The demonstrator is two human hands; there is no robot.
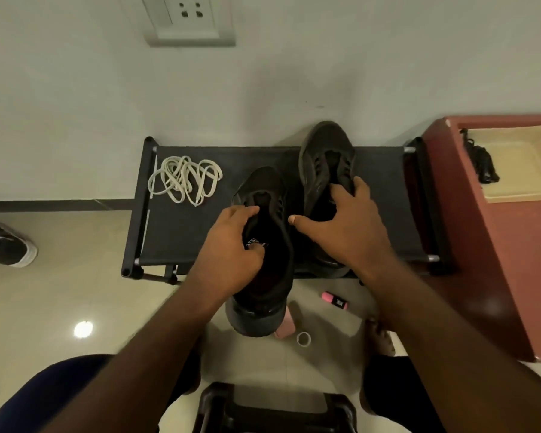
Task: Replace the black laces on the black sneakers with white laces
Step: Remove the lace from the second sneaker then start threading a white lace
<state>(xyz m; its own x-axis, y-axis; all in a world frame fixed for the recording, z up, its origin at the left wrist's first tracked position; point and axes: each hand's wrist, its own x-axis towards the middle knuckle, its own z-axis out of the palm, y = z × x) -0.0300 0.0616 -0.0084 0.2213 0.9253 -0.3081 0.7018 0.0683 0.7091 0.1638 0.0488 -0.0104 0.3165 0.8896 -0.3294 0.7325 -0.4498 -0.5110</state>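
Black fabric rack (384,214): white laces (185,179) left; first sneaker (263,189) centre, second sneaker (322,145) right.

One view, from up on the head, looking forward and down, close over left hand (231,242), right hand (341,226) and a low rack (181,232).

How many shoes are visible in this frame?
3. Two black sneakers on the shoe rack: the left sneaker gripped by the left hand, the right sneaker by the right hand. A third shoe, white-soled, lies on the floor at the left edge, partly cropped.
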